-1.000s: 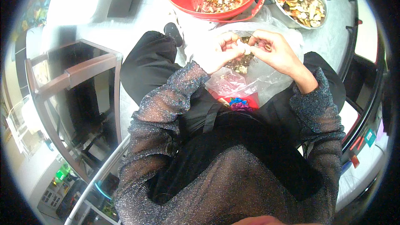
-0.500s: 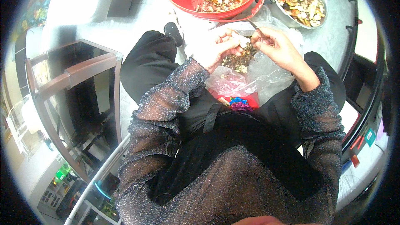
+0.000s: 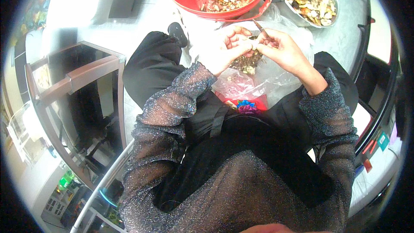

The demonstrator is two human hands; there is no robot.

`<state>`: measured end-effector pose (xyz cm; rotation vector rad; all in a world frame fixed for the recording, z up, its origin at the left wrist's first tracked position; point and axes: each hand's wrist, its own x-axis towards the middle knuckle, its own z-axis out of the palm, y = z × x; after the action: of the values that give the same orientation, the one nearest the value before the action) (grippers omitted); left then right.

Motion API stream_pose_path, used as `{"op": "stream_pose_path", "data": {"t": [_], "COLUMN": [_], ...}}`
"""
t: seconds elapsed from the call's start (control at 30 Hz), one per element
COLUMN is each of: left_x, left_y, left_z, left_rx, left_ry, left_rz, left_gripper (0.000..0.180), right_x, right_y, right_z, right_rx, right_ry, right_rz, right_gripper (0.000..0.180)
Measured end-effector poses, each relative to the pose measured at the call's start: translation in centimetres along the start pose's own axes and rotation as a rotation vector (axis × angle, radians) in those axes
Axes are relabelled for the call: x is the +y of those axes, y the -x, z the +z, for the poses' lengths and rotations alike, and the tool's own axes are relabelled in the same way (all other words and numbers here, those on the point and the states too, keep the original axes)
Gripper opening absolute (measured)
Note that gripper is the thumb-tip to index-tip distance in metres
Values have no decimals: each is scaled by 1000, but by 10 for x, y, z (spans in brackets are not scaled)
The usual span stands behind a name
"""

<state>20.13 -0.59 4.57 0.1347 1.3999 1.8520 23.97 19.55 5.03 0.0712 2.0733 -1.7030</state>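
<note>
My left hand (image 3: 226,51) is closed in a pinch on a small pale piece (image 3: 252,39) that looks like mushroom. Gripped in my right hand (image 3: 282,51) is a small knife (image 3: 259,27), its slim brown end sticking up past the fingers. The fingertips of both hands meet at the piece, which they partly hide. Beneath them, a clear plastic bag (image 3: 276,75) lies spread between my knees, with a heap of dark and pale mushroom bits (image 3: 246,64) in it.
Beyond my hands stands a red bucket (image 3: 181,1) with mushroom pieces at its bottom. A metal pot (image 3: 302,20) of sliced mushrooms stands right of it. A brown-framed stand (image 3: 73,80) is at my left, a dark-edged piece of furniture (image 3: 366,67) at my right.
My right hand has moved left and in against my left hand, so the fingertips now meet over the pale piece. The knife has shifted and shows more of its brown end.
</note>
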Motion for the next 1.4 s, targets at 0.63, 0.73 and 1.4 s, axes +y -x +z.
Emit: {"op": "stream_pose_path", "data": {"t": [0.63,0.73,1.4], "left_x": [-19,-19,-18], "left_y": [-7,-7,-8], "left_z": [-18,-18,-10], "left_rx": [84,50,82], "left_ry": [562,556,408], "left_rz": [-174,-162,-132], "left_gripper": [20,18,17], "right_x": [8,9,12], "right_y": [-3,-5,-8], "right_z": [-2,-1,2], "right_rx": [22,7,11], "right_ry": [72,66,-68], "right_rz": [-48,-39,-35], "right_gripper": [20,22,13]}}
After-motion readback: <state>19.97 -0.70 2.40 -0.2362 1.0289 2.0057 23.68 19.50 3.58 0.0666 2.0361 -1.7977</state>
